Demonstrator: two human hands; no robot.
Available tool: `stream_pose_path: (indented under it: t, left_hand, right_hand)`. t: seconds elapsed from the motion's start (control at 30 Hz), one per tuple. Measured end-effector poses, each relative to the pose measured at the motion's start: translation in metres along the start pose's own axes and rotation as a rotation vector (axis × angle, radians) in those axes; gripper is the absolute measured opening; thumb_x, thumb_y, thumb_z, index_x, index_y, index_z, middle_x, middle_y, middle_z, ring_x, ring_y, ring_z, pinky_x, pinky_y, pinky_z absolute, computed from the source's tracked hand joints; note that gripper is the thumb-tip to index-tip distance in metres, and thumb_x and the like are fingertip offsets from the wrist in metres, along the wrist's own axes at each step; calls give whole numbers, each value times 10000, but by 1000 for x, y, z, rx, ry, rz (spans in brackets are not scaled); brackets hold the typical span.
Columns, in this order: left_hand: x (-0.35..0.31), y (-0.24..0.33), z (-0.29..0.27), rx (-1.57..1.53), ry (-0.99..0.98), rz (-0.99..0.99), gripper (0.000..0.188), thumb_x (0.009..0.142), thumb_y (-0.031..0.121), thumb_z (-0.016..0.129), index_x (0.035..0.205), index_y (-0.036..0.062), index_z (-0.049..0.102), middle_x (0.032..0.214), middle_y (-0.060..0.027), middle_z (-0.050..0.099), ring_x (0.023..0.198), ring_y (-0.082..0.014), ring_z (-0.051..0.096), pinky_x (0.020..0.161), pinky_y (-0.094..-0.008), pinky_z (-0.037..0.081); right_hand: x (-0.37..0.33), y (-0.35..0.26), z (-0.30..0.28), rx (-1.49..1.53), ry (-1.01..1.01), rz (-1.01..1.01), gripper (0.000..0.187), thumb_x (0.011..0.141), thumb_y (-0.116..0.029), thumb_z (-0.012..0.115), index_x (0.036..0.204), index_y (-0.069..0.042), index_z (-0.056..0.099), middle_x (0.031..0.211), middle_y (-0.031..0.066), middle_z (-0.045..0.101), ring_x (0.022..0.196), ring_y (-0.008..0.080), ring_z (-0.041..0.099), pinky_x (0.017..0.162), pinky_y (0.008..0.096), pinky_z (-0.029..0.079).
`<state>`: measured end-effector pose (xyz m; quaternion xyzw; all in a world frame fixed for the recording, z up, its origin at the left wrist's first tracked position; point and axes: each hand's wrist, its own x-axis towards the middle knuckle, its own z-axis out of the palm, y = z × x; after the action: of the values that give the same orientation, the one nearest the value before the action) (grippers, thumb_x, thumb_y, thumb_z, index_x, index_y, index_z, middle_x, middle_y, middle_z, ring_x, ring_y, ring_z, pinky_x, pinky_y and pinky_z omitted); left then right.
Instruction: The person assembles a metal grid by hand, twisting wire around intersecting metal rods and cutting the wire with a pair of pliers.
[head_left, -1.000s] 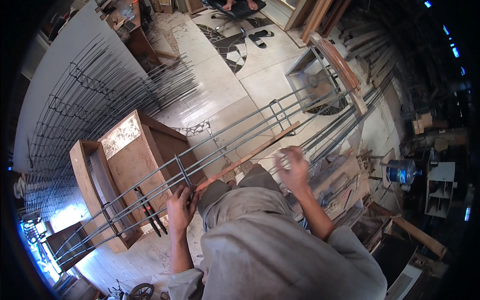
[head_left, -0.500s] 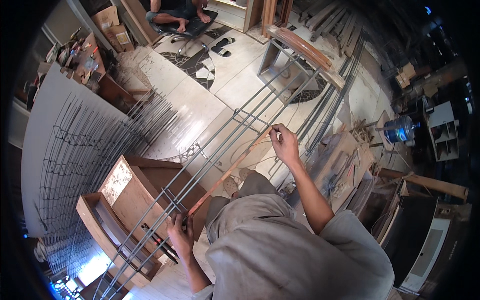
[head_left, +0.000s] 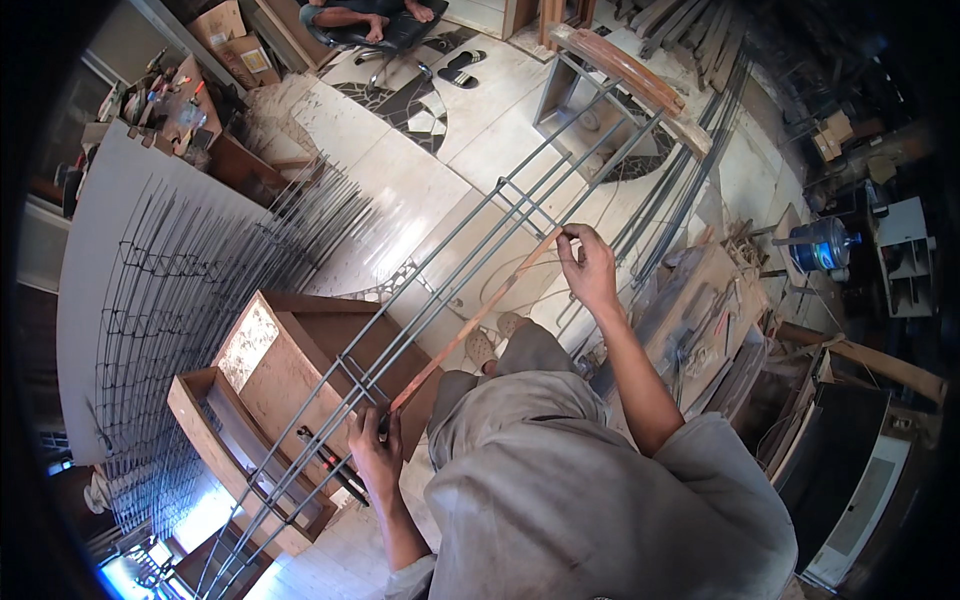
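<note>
Compared with a second ago, the right hand (head_left: 590, 275), which was off the strip, has come onto its far end, and the view has turned a little. The thin reddish-brown strip (head_left: 475, 325), wooden by its look, now spans both hands, lying along the body-side edge of the steel rebar cage (head_left: 347, 358). The right hand pinches its far end between thumb and fingers, close by a rectangular stirrup (head_left: 502, 183); the left hand (head_left: 375, 450) grips the near end with curled fingers. Whether the left fingertips also press on a bar is hard to tell, since the hand covers that spot. To hold the strip well here, I would keep it straight and parallel to the bars, pin the near end firmly so it cannot creep, and let the far fingers steady it lightly without bowing it; looking from squarely above would make its end easier to judge against the stirrup. The right forearm reaches up and forward from an elbow held out to the side, while the left forearm rises from the lower edge, its hand lower and nearer the wooden cabinet (head_left: 283, 345).
</note>
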<state>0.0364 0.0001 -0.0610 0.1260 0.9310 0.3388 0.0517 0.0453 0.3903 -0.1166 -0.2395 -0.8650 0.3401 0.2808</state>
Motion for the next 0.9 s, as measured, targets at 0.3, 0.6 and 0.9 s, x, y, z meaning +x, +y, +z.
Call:
stream_pose_path:
  t: [0.3,0.6,0.9]
  left_hand:
    - [0,-6,3,3,-10,-6,154,845,48,712,993,21,680,848,-142,625,767,-311,613,696,-410,493]
    - [0,-11,3,37,-10,47,153,849,46,708,999,29,682,850,-143,623,768,-312,602,689,-412,489]
    - [2,-5,-1,19,-25,46,135,862,24,693,995,10,672,895,-146,663,730,-256,674,631,-355,510]
  right_hand:
    - [7,6,10,527,-42,398,281,977,-289,623,959,-10,641,764,-8,574,522,36,424,470,219,327]
    - [12,1,5,939,-169,768,193,961,-246,638,986,-58,605,709,-75,431,477,15,275,449,212,226]
    - [21,-8,-1,1113,-175,877,180,933,-177,654,1015,-22,616,784,-39,483,509,17,333,458,209,265]
